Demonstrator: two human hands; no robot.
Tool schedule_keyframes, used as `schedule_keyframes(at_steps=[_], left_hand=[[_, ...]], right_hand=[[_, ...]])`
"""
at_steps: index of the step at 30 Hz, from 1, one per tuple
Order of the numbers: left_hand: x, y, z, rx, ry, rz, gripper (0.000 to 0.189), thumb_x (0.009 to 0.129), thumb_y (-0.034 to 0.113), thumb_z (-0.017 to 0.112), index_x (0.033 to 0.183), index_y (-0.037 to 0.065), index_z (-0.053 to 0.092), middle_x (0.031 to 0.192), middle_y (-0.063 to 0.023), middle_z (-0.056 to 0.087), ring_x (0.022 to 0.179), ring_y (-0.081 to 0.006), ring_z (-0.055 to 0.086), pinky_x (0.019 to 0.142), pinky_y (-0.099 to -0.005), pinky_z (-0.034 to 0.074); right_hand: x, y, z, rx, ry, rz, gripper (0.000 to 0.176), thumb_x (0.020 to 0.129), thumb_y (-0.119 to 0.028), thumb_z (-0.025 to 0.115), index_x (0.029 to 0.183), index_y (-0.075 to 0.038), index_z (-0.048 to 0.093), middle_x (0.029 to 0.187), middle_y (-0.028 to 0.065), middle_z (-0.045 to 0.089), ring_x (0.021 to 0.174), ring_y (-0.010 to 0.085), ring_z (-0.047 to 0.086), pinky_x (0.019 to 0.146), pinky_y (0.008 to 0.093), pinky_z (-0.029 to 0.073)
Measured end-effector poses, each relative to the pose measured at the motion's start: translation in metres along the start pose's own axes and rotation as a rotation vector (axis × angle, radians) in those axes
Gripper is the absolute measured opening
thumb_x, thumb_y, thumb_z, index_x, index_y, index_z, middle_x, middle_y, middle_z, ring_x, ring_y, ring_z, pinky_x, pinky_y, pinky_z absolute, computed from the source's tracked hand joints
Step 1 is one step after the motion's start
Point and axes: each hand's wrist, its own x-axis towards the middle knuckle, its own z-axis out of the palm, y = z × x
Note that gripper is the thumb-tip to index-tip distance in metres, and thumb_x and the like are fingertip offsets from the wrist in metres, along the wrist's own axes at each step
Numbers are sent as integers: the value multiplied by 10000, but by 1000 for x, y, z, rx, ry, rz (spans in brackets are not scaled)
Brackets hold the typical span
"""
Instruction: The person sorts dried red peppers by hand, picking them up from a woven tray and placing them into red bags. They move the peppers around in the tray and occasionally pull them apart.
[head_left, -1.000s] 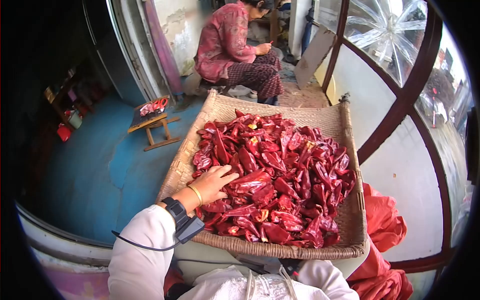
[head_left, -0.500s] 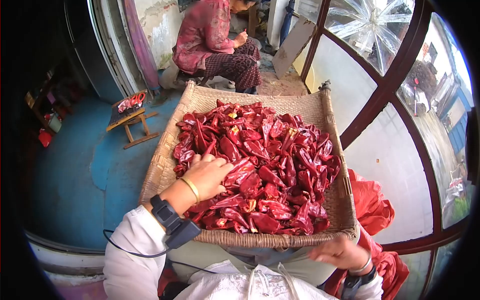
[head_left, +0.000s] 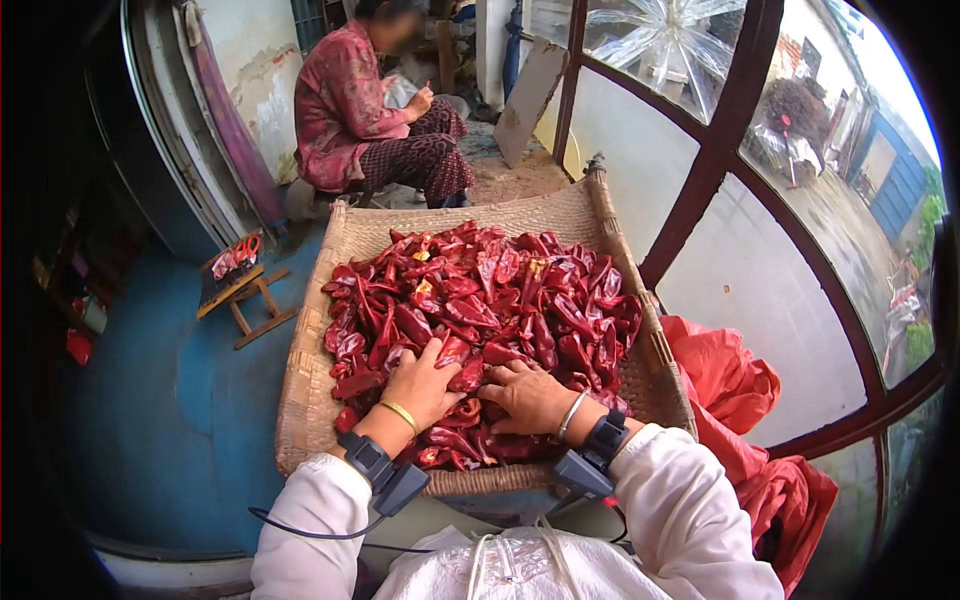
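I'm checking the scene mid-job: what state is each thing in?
Left hand: fingers spread, on the peppers
Right hand: fingers spread, on the peppers
Red peppers: wrinkled, heaped loosely
Woven tray: uncovered, loaded
Red sheeting: crumpled
Small wooden stool: upright, with items on it
Other person: seated, bent forward

A head-worn camera looked forward and down from behind the near edge of a woven tray point(head_left: 305, 410). It sat close, facing the far edge and a seated person point(head_left: 340, 115) beyond.
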Motion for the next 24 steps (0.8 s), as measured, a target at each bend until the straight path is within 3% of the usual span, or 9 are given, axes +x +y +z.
schedule_keyframes(at_steps=[3, 6, 9, 11, 13, 14, 17, 20, 24], left_hand=[[-3, 7, 2, -40, -15, -27, 449, 732, 329, 684, 1129, 139, 595, 1131, -166, 459, 912, -397, 524, 807, -450, 466], [-4, 16, -5, -45, -138, -10, 362, 730, 300, 673, 1021, 89, 630, 1053, -157, 513, 863, -346, 577, 797, -420, 476], [-3, 3, 15, -150, -120, 173, 316, 715, 251, 663, 979, 80, 640, 1066, -149, 521, 897, -318, 586, 789, -411, 483], [-2, 5, 8, -146, -102, 182, 247, 716, 184, 636, 949, 101, 649, 1051, -130, 540, 888, -302, 597, 769, -404, 492], [0, 4, 6, -190, 17, 155, 190, 736, 150, 618, 922, 133, 653, 1018, -110, 555, 854, -309, 603, 741, -403, 499], [2, 5, 2, -185, 72, 126, 152, 749, 125, 606, 891, 150, 652, 1002, -95, 564, 844, -310, 605, 729, -400, 501], [11, -1, -8, -123, 240, 106, 128, 742, 128, 617, 863, 159, 645, 947, -96, 548, 782, -311, 598, 682, -437, 499], [16, -3, -21, -69, 123, 84, 272, 725, 200, 673, 990, 158, 633, 1132, -123, 519, 983, -337, 529, 794, -432, 482], [22, -10, -12, -66, 136, 167, 396, 694, 240, 722, 1058, 124, 620, 1228, -176, 478, 1106, -355, 456, 933, -440, 392]], right_hand=[[-7, 1, -9, -37, -13, 53, 511, 716, -401, 674, 1158, -159, 585, 1204, 95, 509, 1142, 285, 453, 885, 541, 387], [-13, 11, -11, -296, 13, 246, 344, 758, -419, 598, 990, -173, 659, 1068, 41, 548, 1069, 223, 471, 791, 478, 380], [-9, 25, -15, -343, 29, 428, 269, 812, -291, 533, 1005, -148, 653, 1088, 55, 546, 1092, 229, 454, 822, 522, 383], [-4, 34, -14, -379, 96, 430, 229, 814, -213, 511, 965, -120, 656, 1059, 65, 568, 1067, 238, 481, 845, 511, 398], [3, 46, -9, -202, 198, 437, 188, 805, -175, 506, 894, -101, 655, 983, 70, 602, 1003, 246, 530, 825, 449, 439], [3, 49, -5, -196, 279, 328, 143, 779, -161, 531, 832, -89, 644, 908, 84, 618, 908, 251, 578, 760, 376, 476], [9, 42, 7, 237, 192, 143, 290, 730, -266, 649, 919, -49, 618, 936, 122, 608, 935, 310, 587, 785, 397, 485], [-2, 23, -18, 328, 291, 161, 550, 731, -337, 705, 1178, -63, 539, 1065, 157, 555, 994, 340, 564, 819, 411, 481], [-17, 37, -44, 57, 525, 334, 480, 684, -339, 731, 1055, -71, 586, 1019, 119, 557, 1044, 308, 514, 797, 408, 477]])
